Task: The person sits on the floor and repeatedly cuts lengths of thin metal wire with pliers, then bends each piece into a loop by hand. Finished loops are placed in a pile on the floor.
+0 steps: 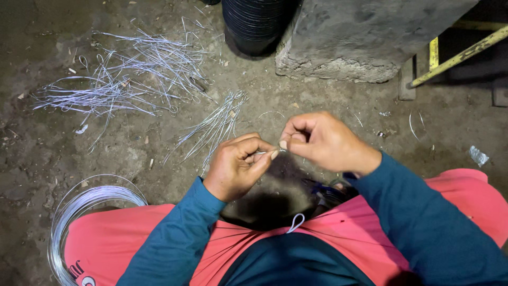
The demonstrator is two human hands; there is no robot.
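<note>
1. My left hand (pixel 236 165) and right hand (pixel 323 140) meet just above my lap, thumbs and forefingers pinched together on a short piece of thin wire (pixel 266 152).
2. Both grips are narrow and closed on that wire; only a small bright stretch of it shows between my fingertips, so I cannot tell its full shape.
3. On the floor just beyond my left hand lies a small bundle of cut wires (pixel 214 127), fanned out.
4. Farther off to the left is a bigger, messier heap of cut wires (pixel 127 79).
5. A coil of wire (pixel 66 214) rests by my left knee, partly under my pink shorts (pixel 114 241).
6. Ahead stand a rough concrete block (pixel 360 37) and, beside it, a black ribbed container (pixel 256 24).
7. A yellow metal bar (pixel 460 55) slants at the upper right.
</note>
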